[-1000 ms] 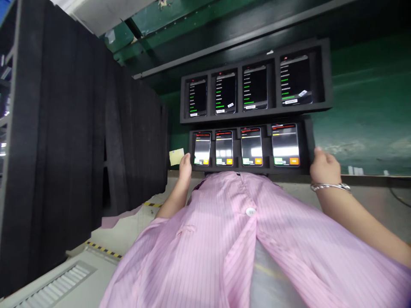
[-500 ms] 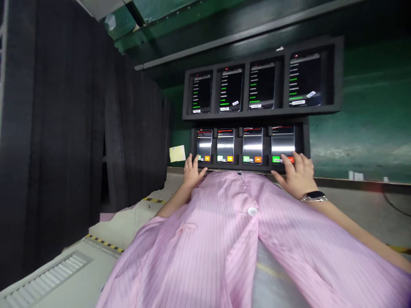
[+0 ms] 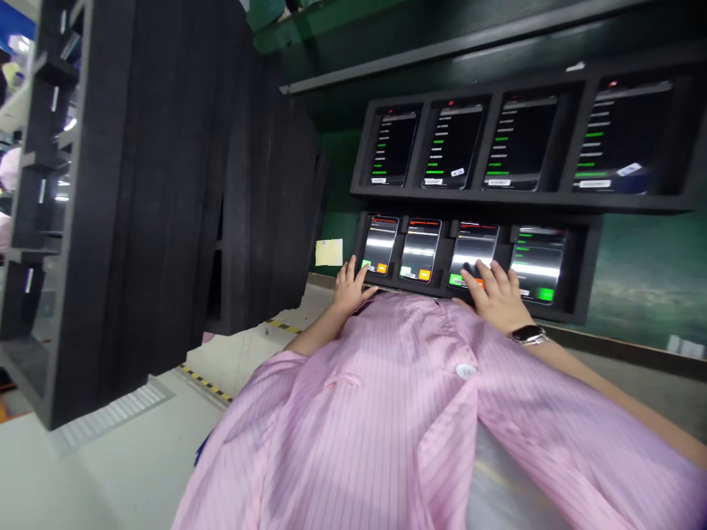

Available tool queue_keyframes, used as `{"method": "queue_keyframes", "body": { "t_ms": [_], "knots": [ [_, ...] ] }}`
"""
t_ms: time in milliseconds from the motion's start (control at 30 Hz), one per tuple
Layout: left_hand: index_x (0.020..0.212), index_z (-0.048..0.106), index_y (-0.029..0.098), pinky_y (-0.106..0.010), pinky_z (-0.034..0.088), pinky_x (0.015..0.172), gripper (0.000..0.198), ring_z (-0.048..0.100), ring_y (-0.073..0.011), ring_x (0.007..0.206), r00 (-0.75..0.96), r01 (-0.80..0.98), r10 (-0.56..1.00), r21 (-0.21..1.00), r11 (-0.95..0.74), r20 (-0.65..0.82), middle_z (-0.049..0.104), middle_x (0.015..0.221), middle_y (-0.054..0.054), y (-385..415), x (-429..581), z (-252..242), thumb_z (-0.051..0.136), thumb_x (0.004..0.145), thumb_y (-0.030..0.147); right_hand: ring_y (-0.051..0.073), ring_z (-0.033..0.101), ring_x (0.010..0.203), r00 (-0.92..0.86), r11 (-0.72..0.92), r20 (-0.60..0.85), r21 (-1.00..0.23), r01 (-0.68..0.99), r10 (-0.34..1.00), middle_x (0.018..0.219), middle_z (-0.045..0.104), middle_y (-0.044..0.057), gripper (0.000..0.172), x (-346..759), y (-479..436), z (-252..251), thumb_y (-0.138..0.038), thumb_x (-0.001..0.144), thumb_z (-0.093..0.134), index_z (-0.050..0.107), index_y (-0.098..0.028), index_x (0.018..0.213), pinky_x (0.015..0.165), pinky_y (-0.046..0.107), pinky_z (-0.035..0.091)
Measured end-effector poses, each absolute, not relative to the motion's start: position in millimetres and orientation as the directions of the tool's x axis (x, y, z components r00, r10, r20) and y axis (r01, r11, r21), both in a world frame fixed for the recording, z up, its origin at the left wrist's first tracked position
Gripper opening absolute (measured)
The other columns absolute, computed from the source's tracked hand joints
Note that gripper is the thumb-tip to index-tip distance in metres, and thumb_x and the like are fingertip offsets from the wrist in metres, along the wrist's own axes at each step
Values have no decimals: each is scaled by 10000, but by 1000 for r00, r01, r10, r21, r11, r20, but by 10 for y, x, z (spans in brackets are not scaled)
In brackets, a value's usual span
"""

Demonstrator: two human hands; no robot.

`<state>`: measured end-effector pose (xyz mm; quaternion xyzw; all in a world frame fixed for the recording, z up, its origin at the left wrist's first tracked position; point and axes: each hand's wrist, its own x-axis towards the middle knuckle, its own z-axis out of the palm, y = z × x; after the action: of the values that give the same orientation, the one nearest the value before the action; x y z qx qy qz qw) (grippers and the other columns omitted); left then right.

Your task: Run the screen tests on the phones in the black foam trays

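Note:
Several lit smartphones lie face up in the slots of a near black foam tray (image 3: 578, 294). My right hand (image 3: 497, 298), wearing a watch (image 3: 529, 335), has its fingers spread over the lower edge of the third phone (image 3: 473, 246), by its green and orange buttons. To its right, the fourth phone (image 3: 538, 258) shows green text lines and one green button. At the tray's left front corner rests my left hand (image 3: 350, 287), fingers apart, with fingertips by the first phone (image 3: 381, 241). Between the hands lies the second phone (image 3: 420, 246). Whether the right fingertips touch glass I cannot tell.
Behind it, another black foam tray (image 3: 524, 197) holds several phones with dark screens and green and white text. A yellow paper note (image 3: 329, 252) lies left of the near tray on the green table (image 3: 635, 287). Tall stacked black foam trays (image 3: 166, 184) stand on the left.
My right hand has moved left from the fourth phone to the third. The fourth phone's screen now shows green lines and one green button. The view has shifted; my left hand stays at the tray's corner.

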<state>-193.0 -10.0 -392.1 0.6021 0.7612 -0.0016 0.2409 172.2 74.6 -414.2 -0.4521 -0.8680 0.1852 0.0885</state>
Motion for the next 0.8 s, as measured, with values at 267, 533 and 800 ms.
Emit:
{"method": "queue_keyframes", "body": {
  "t_ms": [267, 533, 800],
  "knots": [
    [1595, 520, 274, -620, 106, 1340, 687, 182, -399, 1637, 186, 936, 959, 337, -106, -214, 314, 1739, -135, 210, -1651, -3827, 678, 995, 569, 408, 257, 1594, -590, 541, -2, -396, 742, 807, 1706, 345, 192, 601, 1778, 664, -4332, -424, 1004, 547, 502, -226, 1569, 1273, 713, 179],
    [1550, 582, 303, -657, 211, 1314, 598, 298, -419, 1597, 318, 919, 940, 282, -275, -121, 423, 1682, -139, 266, -1438, -4120, 663, 1011, 549, 450, 228, 1594, -613, 543, -217, -306, 782, 760, 1720, 347, 138, 588, 1748, 730, -4288, -508, 1026, 463, 570, -266, 1550, 1261, 746, 128],
    [1565, 562, 309, -652, 187, 1322, 678, 261, -427, 1602, 164, 946, 979, 302, -121, -120, 383, 1702, -129, 178, -1427, -4141, 706, 968, 596, 430, 174, 1613, -606, 533, -169, -336, 777, 777, 1732, 285, 197, 657, 1854, 701, -4153, -474, 1060, 343, 435, -158, 1628, 1297, 679, 145]
  ]
}}
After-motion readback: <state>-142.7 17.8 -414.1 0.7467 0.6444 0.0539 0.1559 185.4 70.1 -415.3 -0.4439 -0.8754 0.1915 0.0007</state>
